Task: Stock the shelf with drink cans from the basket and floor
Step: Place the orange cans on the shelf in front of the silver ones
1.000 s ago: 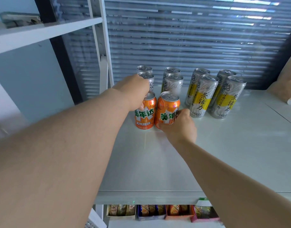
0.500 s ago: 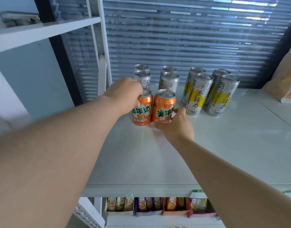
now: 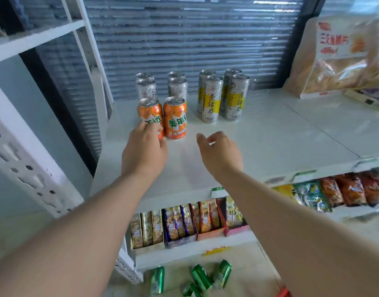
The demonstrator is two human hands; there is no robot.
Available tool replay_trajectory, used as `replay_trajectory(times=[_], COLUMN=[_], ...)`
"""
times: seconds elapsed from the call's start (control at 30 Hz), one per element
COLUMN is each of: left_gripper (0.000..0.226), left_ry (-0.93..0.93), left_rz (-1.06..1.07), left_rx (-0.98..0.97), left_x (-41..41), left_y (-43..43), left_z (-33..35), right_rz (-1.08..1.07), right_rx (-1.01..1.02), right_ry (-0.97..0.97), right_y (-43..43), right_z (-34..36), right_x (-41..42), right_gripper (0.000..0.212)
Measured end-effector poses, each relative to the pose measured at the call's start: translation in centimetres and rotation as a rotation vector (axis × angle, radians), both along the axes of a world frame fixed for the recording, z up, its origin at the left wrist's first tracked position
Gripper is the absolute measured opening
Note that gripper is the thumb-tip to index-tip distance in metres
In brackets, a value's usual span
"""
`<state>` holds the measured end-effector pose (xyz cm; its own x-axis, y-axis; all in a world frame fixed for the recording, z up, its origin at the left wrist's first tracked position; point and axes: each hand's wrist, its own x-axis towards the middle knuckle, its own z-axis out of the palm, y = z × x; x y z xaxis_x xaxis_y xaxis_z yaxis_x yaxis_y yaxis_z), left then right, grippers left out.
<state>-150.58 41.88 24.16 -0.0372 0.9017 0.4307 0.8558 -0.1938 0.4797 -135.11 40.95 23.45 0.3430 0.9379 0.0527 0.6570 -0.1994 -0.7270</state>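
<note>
Half a second before, each of the hands held an orange can. Now the right hand (image 3: 220, 151) had let go of the right orange can (image 3: 175, 117) and hung loose and empty beside it. The left hand (image 3: 144, 151) had slid lower, with its fingers touching the left orange can (image 3: 150, 112) (gripping or not, I could not tell). Both cans stood on the shelf (image 3: 270, 136). The green cans (image 3: 201, 277) on the floor probably came next.

The right hand (image 3: 220, 155) let go of the right orange can (image 3: 175, 118) and drew back, fingers loose above the shelf (image 3: 270, 136). The left hand (image 3: 144, 153) slid from the top of the left orange can (image 3: 150, 111) down to its lower front.
</note>
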Motion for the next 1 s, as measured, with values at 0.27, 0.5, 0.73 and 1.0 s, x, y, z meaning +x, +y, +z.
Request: replay_trajectory(times=[0.27,0.5,0.73,1.0], left_gripper=[0.026,0.022,0.022,0.021], left_ry=[-0.134,-0.136,-0.015,0.038], left_rz=[-0.142,-0.333,-0.494,-0.479], left_rx=[-0.153,-0.316,-0.506,-0.731], left_x=[7.4,16.9,27.3,36.5], left_y=[-8.2,-15.0,-20.9,-25.6], left_z=[-2.2,-9.3,-18.3,-28.7], right_rz=[-0.219,-0.45,-0.696,-0.867], right_rx=[0.105,0.109,-0.045,-0.21], right_ry=[0.147,0.204,0.257,0.387], right_y=[-10.0,-19.9,-29.6,-39.0], right_z=[-1.8,-7.9,-18.7,-27.5], right_x=[4.6,12.9,23.2,32.7], right_gripper=[0.042,0.043,0.04,0.039])
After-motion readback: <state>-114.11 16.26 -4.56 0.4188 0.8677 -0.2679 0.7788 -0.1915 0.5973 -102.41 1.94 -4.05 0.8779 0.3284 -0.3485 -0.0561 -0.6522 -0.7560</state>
